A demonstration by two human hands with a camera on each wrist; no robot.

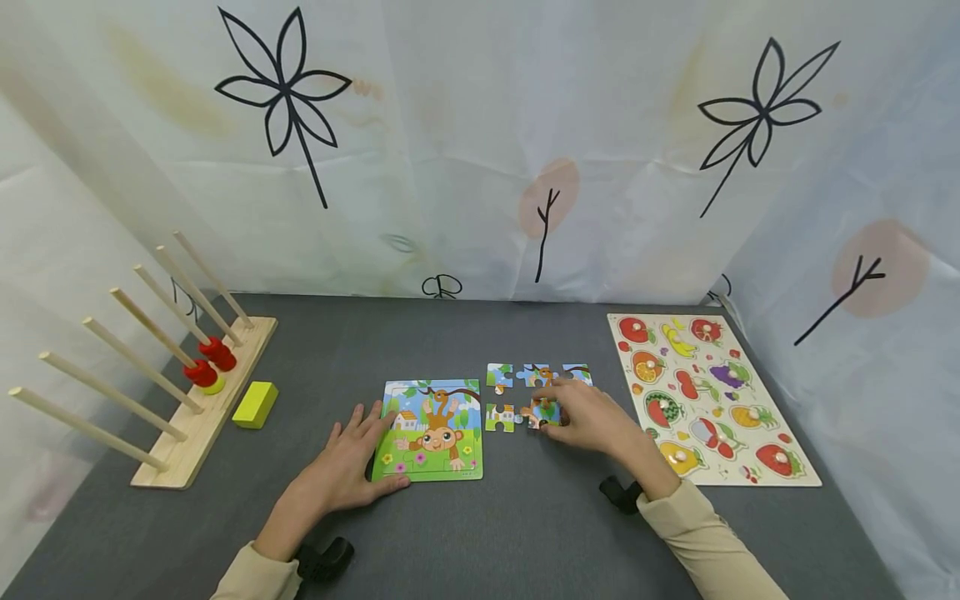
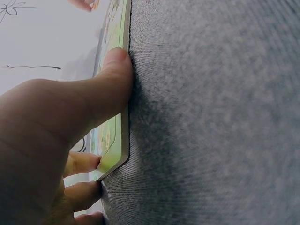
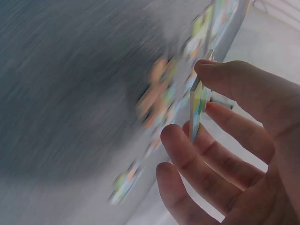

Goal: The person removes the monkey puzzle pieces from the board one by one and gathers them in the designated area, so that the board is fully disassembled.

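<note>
My left hand (image 1: 347, 468) lies at the left side of a square monkey jigsaw puzzle (image 1: 435, 433), fingers spread along its left edge. In the left wrist view the thumb (image 2: 118, 70) presses the board's near edge. To the right of the board, my right hand (image 1: 592, 418) is over loose jigsaw pieces (image 1: 499, 418). Between its thumb and fingers it pinches one jigsaw piece (image 3: 196, 108), raised off the table in the right wrist view. More pieces (image 1: 499, 375) lie in a row behind, one partly hidden by the hand.
On the left stands a wooden peg rack (image 1: 206, 417) with red and yellow rings, beside a yellow block (image 1: 256, 405). A fruit peg board (image 1: 712, 400) lies on the right, close to the right forearm. A printed curtain (image 1: 450, 167) hangs behind the grey table (image 1: 480, 533).
</note>
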